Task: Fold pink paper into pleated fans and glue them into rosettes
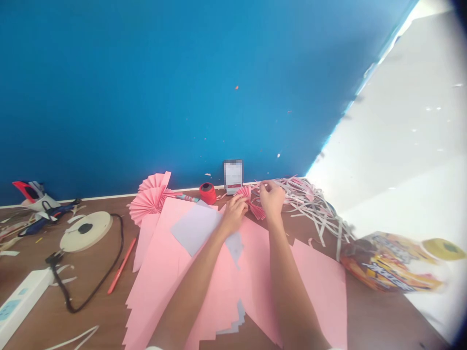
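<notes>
A pleated pink paper fan (257, 210), gathered at its middle, lies between my hands near the back of the table. My left hand (234, 215) is closed on its left side, fingers pressed over the pleats. To the right of it, my right hand (272, 197) is raised slightly with thumb and fingers pinched together; what they hold is too fine to make out. A red spool of thread (208, 194) stands left of my left hand. Finished-looking pink paper fans (149, 199) are piled farther left. Stacked pink sheets (215, 296) and a grey sheet (197, 226) spread beneath my forearms.
Shredded paper strips (314, 199) heap up at right, near a snack packet (397, 262). A phone (233, 176) leans on the blue wall (182, 87). On the left are a red pen (122, 266), a cream disc with a black cable (86, 231), and a white power strip (24, 304).
</notes>
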Action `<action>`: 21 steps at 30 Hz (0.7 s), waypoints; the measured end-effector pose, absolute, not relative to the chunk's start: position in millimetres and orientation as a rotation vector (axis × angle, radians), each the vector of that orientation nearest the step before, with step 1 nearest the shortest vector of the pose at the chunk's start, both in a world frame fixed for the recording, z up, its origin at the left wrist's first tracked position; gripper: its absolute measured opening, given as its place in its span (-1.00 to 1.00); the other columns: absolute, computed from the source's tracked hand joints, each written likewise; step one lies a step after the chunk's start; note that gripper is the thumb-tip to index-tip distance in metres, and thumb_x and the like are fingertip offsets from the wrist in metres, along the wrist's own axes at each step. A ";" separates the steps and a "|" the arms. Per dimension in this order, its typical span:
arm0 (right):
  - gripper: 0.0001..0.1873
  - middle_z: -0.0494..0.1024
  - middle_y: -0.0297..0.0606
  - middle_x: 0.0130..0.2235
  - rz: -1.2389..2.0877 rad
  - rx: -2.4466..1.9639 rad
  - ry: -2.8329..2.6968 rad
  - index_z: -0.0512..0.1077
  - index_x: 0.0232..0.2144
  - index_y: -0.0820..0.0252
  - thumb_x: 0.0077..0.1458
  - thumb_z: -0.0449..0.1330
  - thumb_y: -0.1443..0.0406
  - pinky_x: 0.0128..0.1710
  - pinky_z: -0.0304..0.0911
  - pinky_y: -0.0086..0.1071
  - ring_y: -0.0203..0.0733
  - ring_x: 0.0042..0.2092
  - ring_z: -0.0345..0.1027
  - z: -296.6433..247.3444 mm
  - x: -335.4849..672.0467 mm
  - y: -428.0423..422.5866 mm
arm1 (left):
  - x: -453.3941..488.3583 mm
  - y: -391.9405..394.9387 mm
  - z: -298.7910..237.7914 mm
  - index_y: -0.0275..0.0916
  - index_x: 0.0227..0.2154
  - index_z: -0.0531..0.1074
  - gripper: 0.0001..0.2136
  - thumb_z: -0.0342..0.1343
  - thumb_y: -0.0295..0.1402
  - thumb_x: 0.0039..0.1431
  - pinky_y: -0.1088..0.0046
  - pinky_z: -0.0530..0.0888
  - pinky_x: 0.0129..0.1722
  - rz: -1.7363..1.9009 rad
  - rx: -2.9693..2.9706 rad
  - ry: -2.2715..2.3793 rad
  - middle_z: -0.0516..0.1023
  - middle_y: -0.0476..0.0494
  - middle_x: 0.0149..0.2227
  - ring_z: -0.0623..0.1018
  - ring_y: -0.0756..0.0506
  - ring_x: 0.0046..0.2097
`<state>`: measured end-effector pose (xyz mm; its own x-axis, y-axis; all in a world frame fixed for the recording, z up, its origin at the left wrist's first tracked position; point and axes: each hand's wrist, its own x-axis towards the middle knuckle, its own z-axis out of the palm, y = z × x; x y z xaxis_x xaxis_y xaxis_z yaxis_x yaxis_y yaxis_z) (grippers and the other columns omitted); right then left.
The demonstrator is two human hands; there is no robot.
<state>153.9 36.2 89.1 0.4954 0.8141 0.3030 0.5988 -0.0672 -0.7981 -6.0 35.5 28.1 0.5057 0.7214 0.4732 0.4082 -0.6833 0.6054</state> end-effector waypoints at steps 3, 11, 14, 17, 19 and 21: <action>-0.75 0.56 -0.18 -0.36 0.411 -1.559 -1.262 0.49 -0.31 0.19 0.10 0.03 0.24 -0.25 0.22 -0.34 -0.13 -0.31 0.38 89.4 152.3 38.1 | -5.6 33.5 28.7 -0.19 -0.34 0.41 -0.84 -0.07 -0.41 0.27 -0.01 0.16 0.23 0.995 2.444 0.899 0.29 -0.21 0.23 0.13 -0.22 0.31; -0.79 0.51 -0.28 -0.36 0.763 -1.172 -1.478 0.44 -0.36 0.20 0.09 0.07 0.20 -0.27 0.23 -0.40 -0.24 -0.33 0.35 93.6 133.6 35.3 | -4.9 31.6 28.4 -0.15 -0.32 0.50 -0.84 0.00 -0.36 0.25 -0.01 0.14 0.23 0.915 2.553 0.867 0.36 -0.17 0.16 0.12 -0.26 0.30; -0.82 0.50 -0.31 -0.37 0.857 -1.086 -1.538 0.44 -0.37 0.19 0.08 0.10 0.21 -0.25 0.23 -0.40 -0.25 -0.32 0.34 96.8 127.1 31.7 | -5.4 32.3 31.5 -0.13 -0.28 0.51 -0.82 -0.01 -0.38 0.25 0.03 0.18 0.18 0.881 2.525 0.860 0.48 -0.17 0.01 0.27 -0.25 0.20; -0.82 0.51 -0.30 -0.35 0.909 -1.053 -1.542 0.44 -0.37 0.19 0.09 0.12 0.20 -0.25 0.23 -0.41 -0.25 -0.31 0.35 101.4 123.0 28.6 | -6.5 33.5 34.5 -0.14 -0.23 0.50 -0.79 -0.06 -0.41 0.27 0.07 0.23 0.13 0.916 2.500 0.849 0.53 -0.18 -0.05 0.35 -0.24 0.13; -0.80 0.52 -0.29 -0.35 0.889 -1.050 -1.538 0.44 -0.37 0.19 0.10 0.12 0.18 -0.26 0.24 -0.40 -0.25 -0.32 0.35 105.2 121.9 27.6 | -6.7 34.3 34.8 -0.16 -0.23 0.49 -0.79 -0.06 -0.39 0.28 0.11 0.28 0.06 0.966 2.496 0.882 0.54 -0.20 -0.10 0.41 -0.24 0.07; -0.79 0.53 -0.28 -0.35 0.804 -1.059 -1.537 0.45 -0.32 0.18 0.12 0.11 0.18 -0.25 0.24 -0.38 -0.23 -0.31 0.36 109.1 122.1 27.5 | -6.1 34.6 34.1 -0.19 -0.24 0.48 -0.80 -0.07 -0.35 0.30 0.16 0.33 -0.02 1.031 2.468 0.941 0.55 -0.21 -0.16 0.46 -0.22 -0.03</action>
<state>122.1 27.5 109.1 -0.0525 0.9238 0.3792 0.2152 0.3812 -0.8991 -6.1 34.6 34.1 0.5264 0.6739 0.5184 0.4550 -0.7384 0.4978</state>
